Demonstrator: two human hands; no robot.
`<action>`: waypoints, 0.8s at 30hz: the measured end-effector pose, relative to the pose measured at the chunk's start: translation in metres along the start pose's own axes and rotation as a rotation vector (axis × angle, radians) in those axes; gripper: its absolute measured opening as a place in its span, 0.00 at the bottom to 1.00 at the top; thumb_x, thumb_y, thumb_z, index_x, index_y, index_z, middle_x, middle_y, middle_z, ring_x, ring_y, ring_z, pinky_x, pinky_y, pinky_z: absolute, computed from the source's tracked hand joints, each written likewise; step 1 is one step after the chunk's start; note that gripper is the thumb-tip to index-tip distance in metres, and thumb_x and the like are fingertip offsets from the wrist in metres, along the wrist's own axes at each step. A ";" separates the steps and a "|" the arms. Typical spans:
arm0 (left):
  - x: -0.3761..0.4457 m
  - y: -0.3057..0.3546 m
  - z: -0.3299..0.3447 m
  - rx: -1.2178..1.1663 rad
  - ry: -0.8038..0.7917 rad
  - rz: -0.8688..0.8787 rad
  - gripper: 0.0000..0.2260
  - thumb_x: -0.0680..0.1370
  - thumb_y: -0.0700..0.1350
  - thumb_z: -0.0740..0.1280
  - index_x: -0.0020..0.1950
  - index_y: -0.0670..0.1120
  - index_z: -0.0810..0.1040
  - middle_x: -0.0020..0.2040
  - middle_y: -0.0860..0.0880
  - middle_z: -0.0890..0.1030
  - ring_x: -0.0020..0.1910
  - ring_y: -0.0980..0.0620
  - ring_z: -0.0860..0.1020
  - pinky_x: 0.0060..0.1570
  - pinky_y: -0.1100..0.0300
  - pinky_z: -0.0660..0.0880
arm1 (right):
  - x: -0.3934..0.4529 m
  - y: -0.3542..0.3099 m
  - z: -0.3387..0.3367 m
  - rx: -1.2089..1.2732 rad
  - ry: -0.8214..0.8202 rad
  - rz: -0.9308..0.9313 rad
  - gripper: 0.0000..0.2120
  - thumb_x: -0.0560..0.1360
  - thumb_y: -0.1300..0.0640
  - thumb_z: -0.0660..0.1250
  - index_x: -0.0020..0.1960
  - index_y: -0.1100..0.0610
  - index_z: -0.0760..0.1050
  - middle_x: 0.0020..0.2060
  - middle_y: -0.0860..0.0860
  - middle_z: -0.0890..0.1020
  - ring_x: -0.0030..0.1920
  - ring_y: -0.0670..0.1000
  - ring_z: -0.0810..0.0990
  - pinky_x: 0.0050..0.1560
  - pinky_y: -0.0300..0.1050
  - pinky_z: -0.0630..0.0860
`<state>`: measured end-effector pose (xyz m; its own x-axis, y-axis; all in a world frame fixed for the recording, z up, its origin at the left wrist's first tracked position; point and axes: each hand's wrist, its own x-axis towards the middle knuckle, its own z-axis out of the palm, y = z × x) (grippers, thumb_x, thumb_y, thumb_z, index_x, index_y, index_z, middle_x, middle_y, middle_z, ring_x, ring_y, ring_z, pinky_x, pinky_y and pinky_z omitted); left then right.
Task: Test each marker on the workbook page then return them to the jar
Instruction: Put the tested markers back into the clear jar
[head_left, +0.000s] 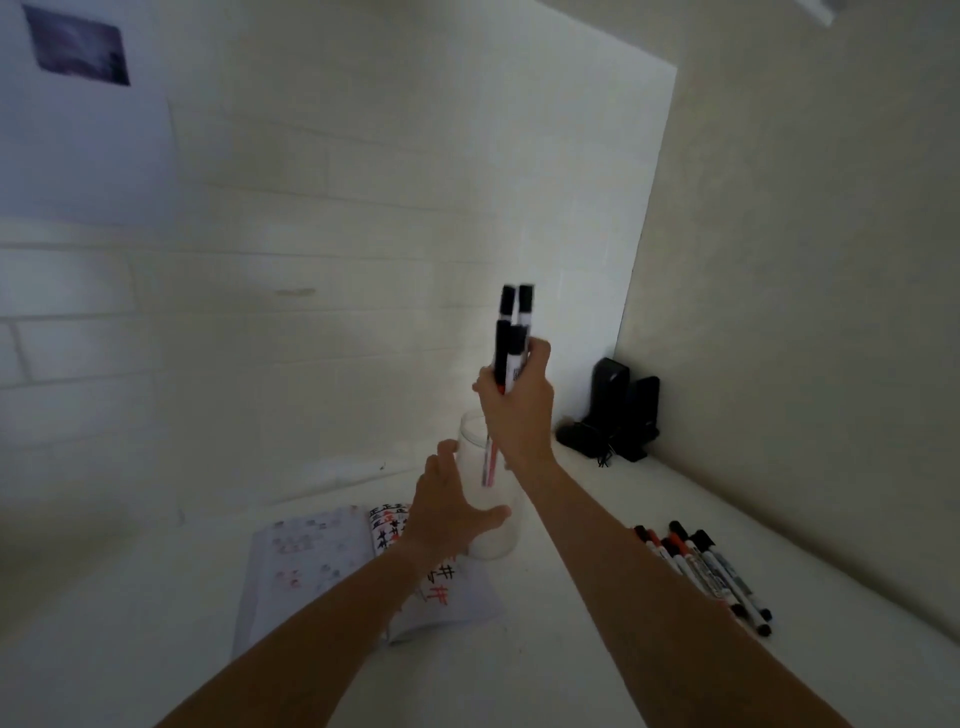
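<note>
Your right hand (519, 400) grips a bundle of black-capped white markers (511, 338) upright over the clear glass jar (491, 530).

Your left hand (441, 501) wraps the jar's near side, fingers curled round the glass, thumb towards you. The bundle's lower ends dip through the jar's rim. The jar stands on the white table (571, 649), just past the top right corner of the open workbook with red and black marks (322, 561). More black- and red-capped markers (711, 569) lie in a row to your right, near the table's right edge by the beige wall (805, 312). A black device (618, 415) sits in the far corner. Open tabletop shows between jar and row.
</note>
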<state>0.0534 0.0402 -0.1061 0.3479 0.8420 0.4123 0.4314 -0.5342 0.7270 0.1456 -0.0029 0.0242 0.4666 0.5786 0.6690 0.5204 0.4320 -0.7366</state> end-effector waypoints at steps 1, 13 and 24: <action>0.001 -0.001 0.000 -0.016 0.000 -0.006 0.44 0.57 0.67 0.78 0.65 0.55 0.59 0.58 0.53 0.72 0.57 0.51 0.75 0.53 0.49 0.81 | -0.004 0.008 -0.001 -0.036 -0.044 0.052 0.16 0.77 0.62 0.69 0.61 0.55 0.66 0.40 0.54 0.83 0.37 0.52 0.84 0.37 0.47 0.81; -0.002 0.002 -0.002 -0.037 -0.019 0.001 0.43 0.57 0.66 0.75 0.65 0.54 0.61 0.60 0.52 0.72 0.59 0.51 0.73 0.56 0.51 0.78 | 0.014 0.007 -0.012 0.103 0.066 0.204 0.08 0.78 0.56 0.71 0.50 0.61 0.77 0.39 0.55 0.85 0.35 0.45 0.86 0.32 0.36 0.78; -0.002 -0.002 -0.001 0.002 0.004 0.017 0.43 0.60 0.65 0.78 0.67 0.52 0.61 0.59 0.51 0.72 0.57 0.50 0.73 0.54 0.50 0.79 | 0.030 -0.003 -0.001 0.215 0.102 0.144 0.07 0.79 0.55 0.70 0.51 0.59 0.76 0.37 0.53 0.85 0.37 0.49 0.86 0.39 0.46 0.81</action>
<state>0.0512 0.0402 -0.1082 0.3520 0.8333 0.4262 0.4271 -0.5482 0.7191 0.1586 0.0127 0.0468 0.5999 0.5770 0.5542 0.2850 0.4932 -0.8219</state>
